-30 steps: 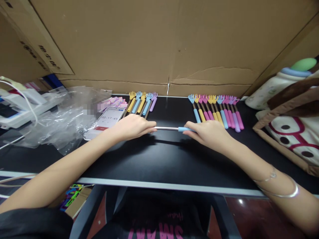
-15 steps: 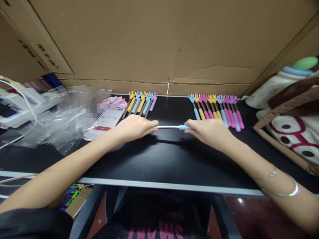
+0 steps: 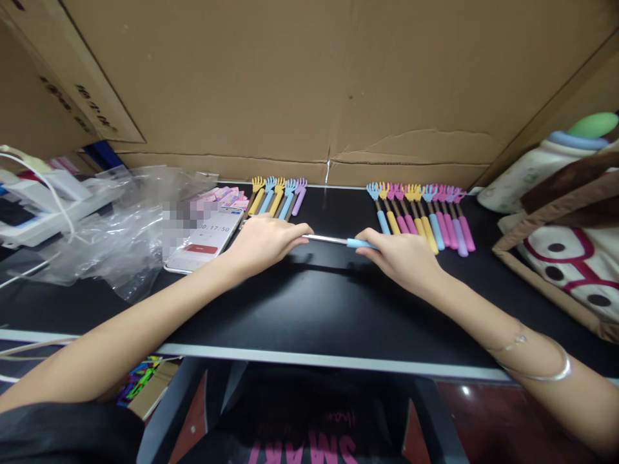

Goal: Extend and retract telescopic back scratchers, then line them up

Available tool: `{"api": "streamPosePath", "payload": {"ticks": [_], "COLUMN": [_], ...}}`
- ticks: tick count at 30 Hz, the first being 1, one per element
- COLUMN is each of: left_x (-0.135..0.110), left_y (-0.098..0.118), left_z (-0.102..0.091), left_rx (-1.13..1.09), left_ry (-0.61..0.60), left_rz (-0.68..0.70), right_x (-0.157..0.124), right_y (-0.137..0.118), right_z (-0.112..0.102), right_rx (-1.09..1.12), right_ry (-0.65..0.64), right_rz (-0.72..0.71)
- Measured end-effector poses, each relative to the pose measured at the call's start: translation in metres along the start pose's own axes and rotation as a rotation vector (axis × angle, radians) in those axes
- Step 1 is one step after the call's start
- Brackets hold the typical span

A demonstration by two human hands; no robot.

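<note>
Between my hands is a back scratcher (image 3: 327, 239), held level above the table, with a thin metal rod and a light blue handle. My left hand (image 3: 271, 241) pinches the rod's left end, and its head is hidden by the fingers. My right hand (image 3: 401, 251) grips the blue handle. Past my right hand lies a row of back scratchers (image 3: 411, 209) in blue, yellow, pink and purple, their claw heads toward the cardboard. A smaller group of back scratchers (image 3: 278, 196) lies beyond my left hand, which partly covers it.
A phone (image 3: 207, 238) showing a timer lies left, beside clear plastic bags (image 3: 130, 225) and a white power strip (image 3: 43, 212). Cardboard (image 3: 290, 84) walls the back. At right stand a bottle (image 3: 532, 171) and a bag with cartoon eyes (image 3: 570, 258). The black table (image 3: 309, 316) has a pale front edge.
Both hands have shifted slightly, the left one up and to the right. The back scratcher has gone from nearly level to tilted, its left end now a little higher.
</note>
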State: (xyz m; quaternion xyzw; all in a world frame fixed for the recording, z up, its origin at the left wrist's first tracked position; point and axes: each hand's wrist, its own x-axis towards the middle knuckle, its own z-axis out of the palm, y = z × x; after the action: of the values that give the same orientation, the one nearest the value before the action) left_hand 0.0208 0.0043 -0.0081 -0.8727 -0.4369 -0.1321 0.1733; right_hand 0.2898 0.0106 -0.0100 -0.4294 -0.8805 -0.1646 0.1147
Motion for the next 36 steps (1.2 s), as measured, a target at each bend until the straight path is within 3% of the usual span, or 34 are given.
{"api": "streamPosePath", "payload": {"ticks": [9,18,22,29,33,36], "left_x": [-0.002,-0.003,-0.003,-0.001,0.000,0.000], "left_y": [0.002,0.004,0.006,0.013,0.016,0.015], "left_z": [0.001,-0.001,-0.001,-0.002,-0.006,-0.009], "left_rx": [-0.068,0.009,0.044,0.088,0.058,-0.028], "left_ry": [0.091,0.137,0.119,-0.098,-0.239,-0.296], "left_rz": [-0.036,0.069,0.092,0.065,-0.005,-0.033], "right_x": [0.000,0.005,0.006,0.003,0.001,-0.001], "right_y": [0.003,0.006,0.006,0.002,0.002,0.001], "right_z": [-0.005,-0.010,-0.008,-0.006,-0.006,-0.005], "right_rx": [0.127,0.644,0.735,0.422,0.097,-0.027], "right_ry": [-0.069,-0.308,-0.355,-0.317,-0.172,-0.064], "right_rz": [0.031,0.024,0.008,0.027,-0.019,-0.064]}}
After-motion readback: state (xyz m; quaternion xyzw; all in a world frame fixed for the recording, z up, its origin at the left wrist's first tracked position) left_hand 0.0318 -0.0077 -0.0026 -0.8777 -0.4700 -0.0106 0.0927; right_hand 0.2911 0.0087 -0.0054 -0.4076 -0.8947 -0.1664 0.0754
